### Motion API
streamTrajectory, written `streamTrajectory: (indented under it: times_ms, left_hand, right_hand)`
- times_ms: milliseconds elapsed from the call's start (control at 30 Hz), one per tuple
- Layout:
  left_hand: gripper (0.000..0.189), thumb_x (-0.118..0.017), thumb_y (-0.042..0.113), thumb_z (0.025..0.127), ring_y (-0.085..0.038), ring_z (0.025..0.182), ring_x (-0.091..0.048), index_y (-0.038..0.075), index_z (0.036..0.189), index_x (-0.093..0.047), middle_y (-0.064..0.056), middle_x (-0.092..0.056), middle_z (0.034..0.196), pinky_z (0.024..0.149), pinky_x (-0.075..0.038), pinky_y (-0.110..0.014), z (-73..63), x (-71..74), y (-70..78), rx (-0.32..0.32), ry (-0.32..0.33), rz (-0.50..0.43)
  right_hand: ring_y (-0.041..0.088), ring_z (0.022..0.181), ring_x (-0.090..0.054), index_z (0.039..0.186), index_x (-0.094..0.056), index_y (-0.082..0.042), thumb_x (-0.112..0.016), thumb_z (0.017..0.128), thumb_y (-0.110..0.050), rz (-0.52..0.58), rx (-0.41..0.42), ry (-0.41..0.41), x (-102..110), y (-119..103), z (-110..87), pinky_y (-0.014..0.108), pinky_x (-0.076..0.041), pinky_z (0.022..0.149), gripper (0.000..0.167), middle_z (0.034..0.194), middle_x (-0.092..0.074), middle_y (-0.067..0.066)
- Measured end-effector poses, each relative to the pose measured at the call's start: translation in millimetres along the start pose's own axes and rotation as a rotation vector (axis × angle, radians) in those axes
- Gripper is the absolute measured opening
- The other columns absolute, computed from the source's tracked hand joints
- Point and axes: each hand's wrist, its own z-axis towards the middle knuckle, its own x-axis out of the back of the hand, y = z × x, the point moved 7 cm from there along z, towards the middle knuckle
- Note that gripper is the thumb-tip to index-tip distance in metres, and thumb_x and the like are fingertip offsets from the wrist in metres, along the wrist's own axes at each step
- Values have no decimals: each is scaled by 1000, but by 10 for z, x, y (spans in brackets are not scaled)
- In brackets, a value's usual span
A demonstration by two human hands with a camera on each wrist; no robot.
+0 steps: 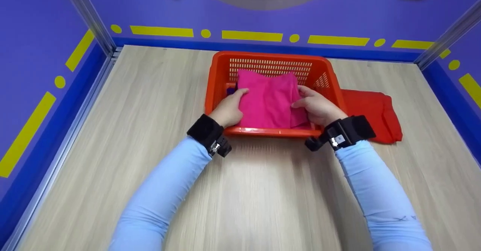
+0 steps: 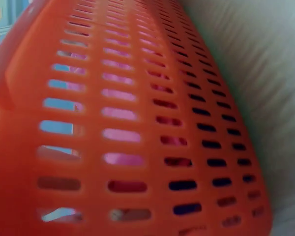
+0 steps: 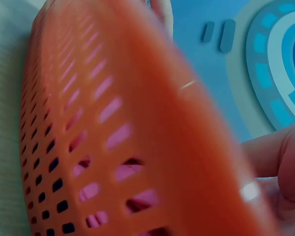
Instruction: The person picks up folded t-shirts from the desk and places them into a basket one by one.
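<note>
A folded pink cloth (image 1: 268, 102) lies in an orange-red plastic basket (image 1: 274, 132) in the head view. My left hand (image 1: 228, 109) holds the cloth's left edge, thumb on top; its other fingers are hidden. At the right edge, my right hand (image 1: 317, 106) pinches the cloth between thumb and fingers. Something dark blue (image 1: 230, 91) shows beside the cloth on the left. The slotted basket wall (image 2: 93, 113) fills much of the left wrist view, with pink behind its holes. In the right wrist view, part of the right hand (image 3: 290, 172) appears past the basket rim (image 3: 206, 147).
A folded red cloth (image 1: 372, 115) lies on the wooden table (image 1: 263, 191) just right of the basket. Purple-blue panels (image 1: 150, 10) with yellow marks enclose the table at the back and both sides. The basket stands near the back panel.
</note>
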Motion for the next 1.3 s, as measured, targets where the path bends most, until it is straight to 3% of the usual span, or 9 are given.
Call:
streamTrajectory:
  times_ms: [133, 267, 400, 467, 567, 667, 867, 1100, 1300]
  left_hand:
    - [75, -46, -14, 88, -28, 147, -34, 3, 159, -27, -18, -36, 160, 121, -26, -32, 31, -24, 18, 2, -20, 89]
    - [74, -47, -11, 91, -29, 152, -22, 2, 160, -24, -19, -28, 163, 123, -19, -33, 40, -42, 14, 28, -48, 114]
    - [71, -46, -7, 93, -28, 155, -9, 0, 160, -22, -22, -15, 166, 124, -15, -32, 40, -59, -9, 70, -76, 122]
    - [65, -46, -3, 95, -26, 155, -4, -5, 157, -26, -22, -15, 166, 124, -14, -31, 42, -66, -6, 70, -88, 144]
    - [55, -44, 4, 100, -25, 155, -9, -10, 152, -34, -21, -25, 163, 123, -15, -29, 44, -75, 12, 49, -99, 204]
    - [50, -43, 10, 103, -28, 151, -25, -12, 148, -40, -24, -34, 158, 122, -22, -32, 40, -90, 20, 40, -108, 248]
    - [43, -45, 16, 105, -32, 123, -57, -10, 138, -52, -25, -54, 142, 109, -43, -39, -3, -86, 19, 66, -93, 234]
    - [33, -47, 18, 105, -31, 106, -59, -8, 123, -60, -22, -62, 125, 100, -47, -41, -22, -90, 10, 75, -63, 191]
    - [42, -47, 16, 104, -29, 127, -56, -5, 141, -54, -19, -57, 142, 111, -41, -38, -32, -101, -15, 40, -44, 137]
  right_hand:
    - [25, 126, -41, 163, -16, -11, -40, 97, 10, -18, 12, -8, 6, -7, -5, 37, -36, 115, 73, 148, -34, 14]
    - [28, 136, -34, 165, -6, -24, -37, 95, 15, -13, 36, -20, 8, -36, -7, 38, -35, 114, 86, 162, -15, 9]
    - [26, 129, -36, 164, -15, -27, -38, 96, 14, -127, 45, -21, 7, -50, -16, 24, -43, 85, 83, 162, -14, 7]
    - [24, 118, -38, 163, -23, -21, -41, 98, 9, -204, 17, -9, 15, -34, -24, 22, -37, 72, 74, 158, -21, 11]
    - [24, 111, -40, 162, -27, -14, -49, 99, 1, -282, -49, 7, 22, 5, -41, 23, -36, 72, 68, 152, -25, 16]
    - [27, 121, -36, 161, -27, -10, -54, 100, -7, -332, -104, 12, 16, 33, -61, 30, -40, 86, 67, 151, -28, 18]
    - [35, 137, -28, 160, -28, -7, -55, 101, -14, -410, -171, -6, 18, 66, -81, 48, -39, 108, 66, 155, -30, 17]
    - [34, 135, -31, 160, -27, -6, -55, 102, -19, -452, -187, -33, 12, 77, -92, 48, -42, 106, 66, 155, -31, 17]
    - [35, 135, -32, 159, -30, -6, -57, 102, -21, -454, -186, -32, 10, 117, -73, 53, -41, 108, 65, 155, -33, 17]
